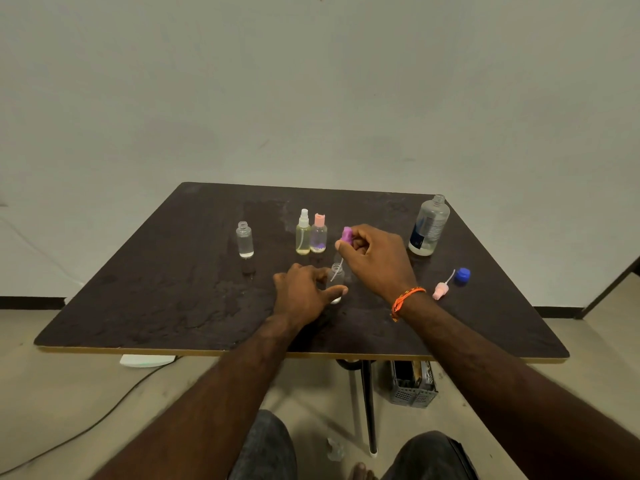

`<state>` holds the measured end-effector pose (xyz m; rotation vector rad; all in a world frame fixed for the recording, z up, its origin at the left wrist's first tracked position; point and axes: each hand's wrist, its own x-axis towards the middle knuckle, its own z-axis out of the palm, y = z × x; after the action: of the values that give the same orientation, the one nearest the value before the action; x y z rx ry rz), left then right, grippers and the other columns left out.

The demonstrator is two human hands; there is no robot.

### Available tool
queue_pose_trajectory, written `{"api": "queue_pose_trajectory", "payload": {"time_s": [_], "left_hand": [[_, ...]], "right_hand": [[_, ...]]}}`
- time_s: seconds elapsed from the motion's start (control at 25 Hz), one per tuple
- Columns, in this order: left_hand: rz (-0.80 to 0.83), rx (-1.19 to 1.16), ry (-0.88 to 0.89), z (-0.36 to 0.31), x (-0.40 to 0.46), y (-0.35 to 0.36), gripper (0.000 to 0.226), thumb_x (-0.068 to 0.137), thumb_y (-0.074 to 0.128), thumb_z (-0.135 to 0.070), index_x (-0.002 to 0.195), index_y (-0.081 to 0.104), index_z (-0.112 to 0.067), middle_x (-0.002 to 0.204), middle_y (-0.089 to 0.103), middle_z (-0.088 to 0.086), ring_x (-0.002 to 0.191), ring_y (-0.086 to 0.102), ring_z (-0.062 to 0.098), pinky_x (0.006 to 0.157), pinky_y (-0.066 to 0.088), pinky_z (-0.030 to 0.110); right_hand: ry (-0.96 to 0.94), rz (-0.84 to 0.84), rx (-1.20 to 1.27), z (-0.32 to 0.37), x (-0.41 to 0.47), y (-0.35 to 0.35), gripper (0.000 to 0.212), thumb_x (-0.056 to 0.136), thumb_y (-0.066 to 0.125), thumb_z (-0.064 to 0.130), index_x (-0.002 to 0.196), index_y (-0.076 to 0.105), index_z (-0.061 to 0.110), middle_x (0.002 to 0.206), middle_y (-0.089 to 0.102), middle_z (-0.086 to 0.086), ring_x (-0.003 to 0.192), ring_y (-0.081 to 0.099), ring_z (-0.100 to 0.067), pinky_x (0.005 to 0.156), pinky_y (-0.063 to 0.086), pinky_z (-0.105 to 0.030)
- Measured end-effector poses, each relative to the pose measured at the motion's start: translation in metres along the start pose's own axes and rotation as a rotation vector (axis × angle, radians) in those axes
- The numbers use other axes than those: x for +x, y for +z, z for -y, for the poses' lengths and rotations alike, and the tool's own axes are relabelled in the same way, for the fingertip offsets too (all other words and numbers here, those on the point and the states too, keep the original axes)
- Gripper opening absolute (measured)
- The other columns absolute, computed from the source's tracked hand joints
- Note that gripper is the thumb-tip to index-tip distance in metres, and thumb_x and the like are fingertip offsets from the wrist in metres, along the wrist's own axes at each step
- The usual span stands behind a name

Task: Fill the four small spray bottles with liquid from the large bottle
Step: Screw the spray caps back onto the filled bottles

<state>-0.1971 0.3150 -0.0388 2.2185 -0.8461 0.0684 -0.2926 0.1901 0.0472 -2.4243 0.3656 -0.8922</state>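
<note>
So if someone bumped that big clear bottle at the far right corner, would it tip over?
Probably fairly easily. The large bottle looks nearly empty, only a shallow layer at its base, so it is likely light. It stands tall, uncapped, close to the table edge, so a knock might spill it.

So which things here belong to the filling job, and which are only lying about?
Job:
- large bottle
- open small bottle
- two capped small bottles
- bottle held by left hand
- purple spray cap in right hand
- pink spray cap
- blue cap

Lying about:
- grey basket under the table
- floor cable
</note>
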Motion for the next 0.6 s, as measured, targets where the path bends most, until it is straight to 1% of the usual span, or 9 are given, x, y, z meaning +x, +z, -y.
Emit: {"api": "queue_pose_trajectory", "payload": {"time_s": [0.16,0.24,0.36,0.48,0.6], "left_hand": [[-0.006,0.005,0.009,0.002,0.000,0.001,0.036,0.084,0.073,-0.065,0.105,0.080,-0.036,0.095,0.074,-0.015,0.106,0.059,0.011,0.090,0.029,0.040],[-0.011,0.005,0.013,0.002,0.000,0.001,0.036,0.084,0.074,-0.064,0.103,0.080,-0.034,0.093,0.073,-0.014,0.105,0.060,0.011,0.090,0.029,0.040],[-0.010,0.012,0.005,0.003,-0.001,0.002,0.036,0.084,0.074,-0.063,0.103,0.080,-0.032,0.094,0.073,-0.014,0.105,0.058,0.011,0.091,0.029,0.040],[0.001,0.066,0.014,0.002,0.000,0.002,0.043,0.085,0.071,-0.066,0.108,0.079,-0.031,0.101,0.074,-0.013,0.108,0.059,0.012,0.089,0.030,0.040],[0.006,0.099,0.020,0.001,0.000,0.001,0.045,0.086,0.070,-0.066,0.115,0.077,-0.032,0.103,0.073,-0.012,0.110,0.058,0.013,0.086,0.028,0.038]], "right_hand": [[-0.033,-0.123,0.068,0.009,0.010,-0.007,0.018,0.091,0.068,0.034,0.091,0.071,0.016,0.075,0.066,0.007,0.069,0.062,-0.011,0.066,0.057,-0.033],[-0.057,-0.126,0.034,0.012,0.016,-0.008,0.018,0.090,0.067,0.035,0.091,0.071,0.017,0.074,0.065,0.008,0.068,0.061,-0.011,0.065,0.056,-0.032],[-0.035,0.001,-0.060,0.006,0.013,0.001,0.020,0.093,0.065,0.035,0.091,0.070,0.016,0.073,0.065,0.005,0.067,0.060,-0.012,0.066,0.055,-0.038],[0.073,0.136,-0.046,-0.007,0.002,0.015,0.019,0.093,0.065,0.036,0.100,0.069,0.018,0.079,0.067,0.004,0.073,0.062,-0.013,0.072,0.056,-0.041],[0.149,0.138,-0.023,-0.011,-0.002,0.021,0.017,0.092,0.066,0.036,0.100,0.066,0.022,0.075,0.065,0.005,0.071,0.060,-0.011,0.069,0.055,-0.038]]}}
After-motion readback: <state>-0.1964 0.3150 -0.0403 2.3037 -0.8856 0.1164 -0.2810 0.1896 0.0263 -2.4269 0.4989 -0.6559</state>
